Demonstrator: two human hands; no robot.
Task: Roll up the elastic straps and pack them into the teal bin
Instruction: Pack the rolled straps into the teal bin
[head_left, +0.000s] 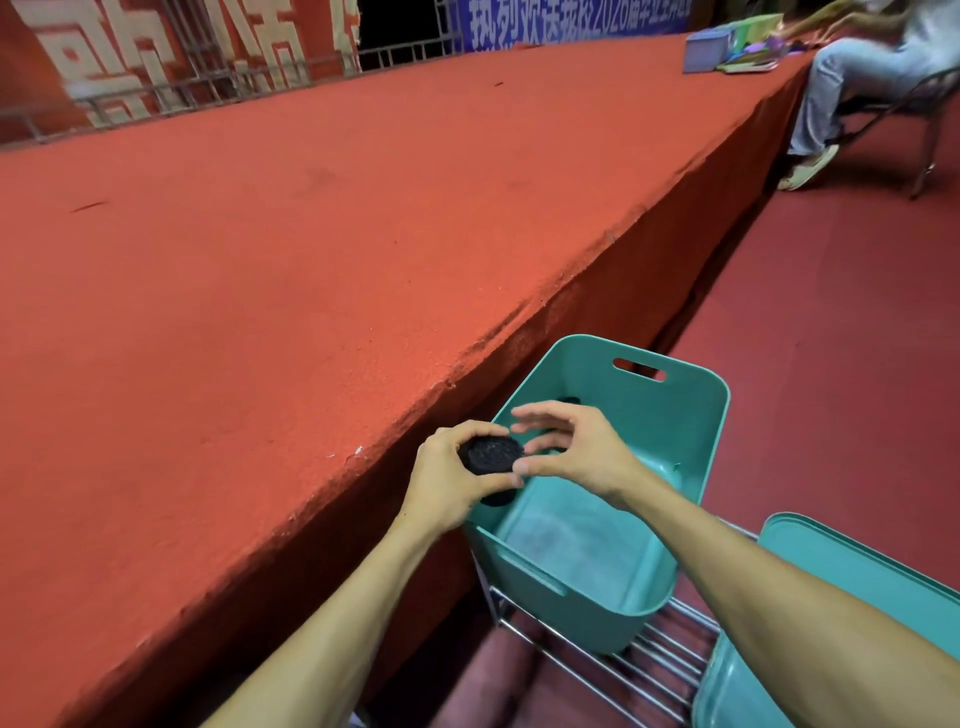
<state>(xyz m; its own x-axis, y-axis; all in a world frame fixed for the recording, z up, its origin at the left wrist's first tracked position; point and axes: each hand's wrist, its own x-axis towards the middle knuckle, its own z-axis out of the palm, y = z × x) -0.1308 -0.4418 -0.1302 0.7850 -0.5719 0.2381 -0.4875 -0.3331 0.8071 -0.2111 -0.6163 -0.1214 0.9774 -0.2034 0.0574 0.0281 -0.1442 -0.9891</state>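
Both hands are above the near left corner of the teal bin (670, 415). Left hand (447, 478) grips a rolled strap (491, 454) – black, wound into a flat coil – with fingers curled over its top. Right hand (576, 452) is loosely spread, thumb touching the coil's right edge, holding nothing. Two more dark rolls (569, 401) lie inside the bin. The bin stands on a wire rack (665, 654), beside a second teal container (857, 561). The red surface (311, 260) runs along the left. Blue banner (571, 18) carries white Chinese characters and "2026" – the rest is blurred. Red banner (156, 57) shows large pale characters, cropped
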